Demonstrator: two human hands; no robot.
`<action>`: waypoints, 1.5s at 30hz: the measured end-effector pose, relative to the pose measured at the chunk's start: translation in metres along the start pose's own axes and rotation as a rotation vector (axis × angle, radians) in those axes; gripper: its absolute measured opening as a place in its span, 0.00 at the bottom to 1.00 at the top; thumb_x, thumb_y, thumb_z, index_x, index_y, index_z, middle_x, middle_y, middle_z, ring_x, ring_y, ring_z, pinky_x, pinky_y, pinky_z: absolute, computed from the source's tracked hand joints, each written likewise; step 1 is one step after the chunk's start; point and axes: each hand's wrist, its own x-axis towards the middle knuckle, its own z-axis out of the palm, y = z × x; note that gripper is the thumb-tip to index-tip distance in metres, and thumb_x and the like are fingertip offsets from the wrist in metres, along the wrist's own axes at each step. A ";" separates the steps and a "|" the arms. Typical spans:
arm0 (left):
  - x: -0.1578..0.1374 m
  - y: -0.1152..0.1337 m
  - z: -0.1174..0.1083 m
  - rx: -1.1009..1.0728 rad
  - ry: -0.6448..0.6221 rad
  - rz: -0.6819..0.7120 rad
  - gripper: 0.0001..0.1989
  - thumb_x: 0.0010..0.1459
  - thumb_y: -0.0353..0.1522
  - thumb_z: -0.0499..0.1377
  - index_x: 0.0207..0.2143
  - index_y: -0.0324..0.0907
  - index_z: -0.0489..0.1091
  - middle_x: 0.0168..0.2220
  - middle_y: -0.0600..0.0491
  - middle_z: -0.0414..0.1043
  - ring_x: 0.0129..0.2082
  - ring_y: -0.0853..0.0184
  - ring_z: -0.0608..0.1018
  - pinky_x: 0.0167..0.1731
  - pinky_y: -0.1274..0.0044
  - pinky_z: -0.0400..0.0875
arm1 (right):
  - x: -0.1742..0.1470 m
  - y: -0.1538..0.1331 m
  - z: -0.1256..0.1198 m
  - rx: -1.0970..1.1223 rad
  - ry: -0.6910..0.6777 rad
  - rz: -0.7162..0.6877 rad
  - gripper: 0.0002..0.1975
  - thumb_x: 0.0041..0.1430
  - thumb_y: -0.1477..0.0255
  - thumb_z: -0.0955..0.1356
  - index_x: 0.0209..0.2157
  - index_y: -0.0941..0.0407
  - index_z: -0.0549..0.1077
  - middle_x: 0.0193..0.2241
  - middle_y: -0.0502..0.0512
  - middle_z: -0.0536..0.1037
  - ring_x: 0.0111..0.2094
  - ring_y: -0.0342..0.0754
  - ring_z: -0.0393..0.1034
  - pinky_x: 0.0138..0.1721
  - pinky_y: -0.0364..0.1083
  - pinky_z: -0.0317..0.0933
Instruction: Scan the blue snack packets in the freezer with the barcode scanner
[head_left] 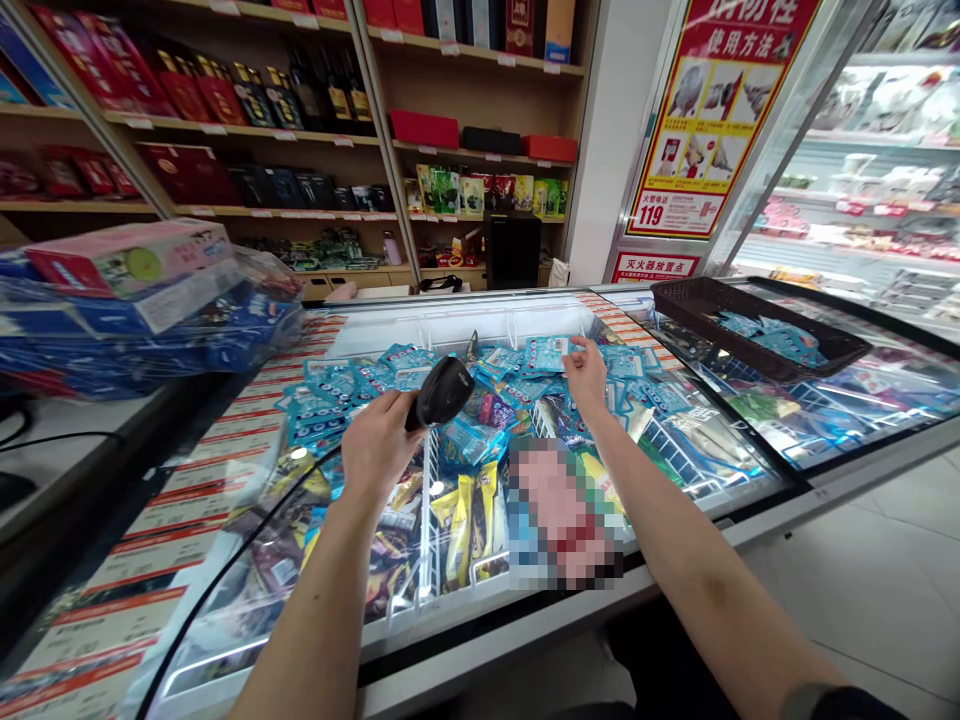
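My left hand (380,440) grips a black barcode scanner (442,391), its head tilted to the right above the freezer's glass top. A black cable runs from the scanner down to the lower left. With thumb and fingers my right hand (585,372) pinches the right edge of a light-blue packet (545,354). Many similar blue packets (326,400) lie spread over the glass around both hands. Below the glass, yellow ice-cream wrappers (465,525) and other frozen goods sit in white wire baskets. A blurred patch hides part of the front middle.
A dark brown basket (757,325) with some blue packets stands on the freezer to the right. Plastic-wrapped boxes (150,300) are piled at left. Price labels (161,530) line the glass. Shelves of boxes and bottles (330,100) rise behind; a lit display fridge (885,190) is far right.
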 end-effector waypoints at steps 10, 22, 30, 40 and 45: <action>-0.001 -0.010 -0.002 0.023 -0.003 -0.103 0.15 0.54 0.38 0.56 0.44 0.44 0.68 0.38 0.49 0.72 0.39 0.59 0.73 0.28 0.74 0.60 | 0.009 0.010 -0.010 -0.258 0.044 0.025 0.15 0.56 0.75 0.57 0.41 0.59 0.71 0.38 0.61 0.74 0.39 0.52 0.66 0.45 0.50 0.58; -0.004 -0.023 -0.010 0.006 0.011 -0.201 0.18 0.59 0.39 0.51 0.48 0.40 0.66 0.40 0.48 0.71 0.40 0.58 0.72 0.29 0.75 0.59 | -0.007 -0.011 -0.015 -0.484 0.105 -0.042 0.14 0.54 0.76 0.61 0.41 0.56 0.73 0.45 0.63 0.69 0.49 0.59 0.57 0.48 0.58 0.52; -0.003 -0.033 -0.005 0.033 -0.023 -0.281 0.17 0.56 0.41 0.54 0.46 0.43 0.68 0.39 0.47 0.72 0.41 0.58 0.73 0.29 0.74 0.59 | -0.004 -0.043 0.033 -0.143 -0.398 -0.272 0.14 0.62 0.69 0.60 0.43 0.55 0.73 0.37 0.55 0.77 0.39 0.47 0.70 0.46 0.46 0.60; -0.007 -0.048 -0.005 0.046 0.042 -0.403 0.17 0.56 0.40 0.54 0.46 0.45 0.68 0.40 0.48 0.72 0.43 0.57 0.72 0.33 0.73 0.61 | -0.004 -0.091 0.104 -0.008 -0.688 -0.282 0.13 0.62 0.66 0.62 0.43 0.54 0.75 0.41 0.52 0.78 0.41 0.45 0.72 0.44 0.42 0.61; -0.010 -0.054 -0.005 0.048 0.054 -0.424 0.16 0.56 0.38 0.55 0.46 0.45 0.67 0.40 0.48 0.72 0.43 0.57 0.72 0.34 0.72 0.62 | -0.001 -0.111 0.133 -0.109 -0.702 -0.297 0.20 0.63 0.60 0.60 0.49 0.54 0.72 0.42 0.55 0.77 0.48 0.48 0.67 0.47 0.44 0.59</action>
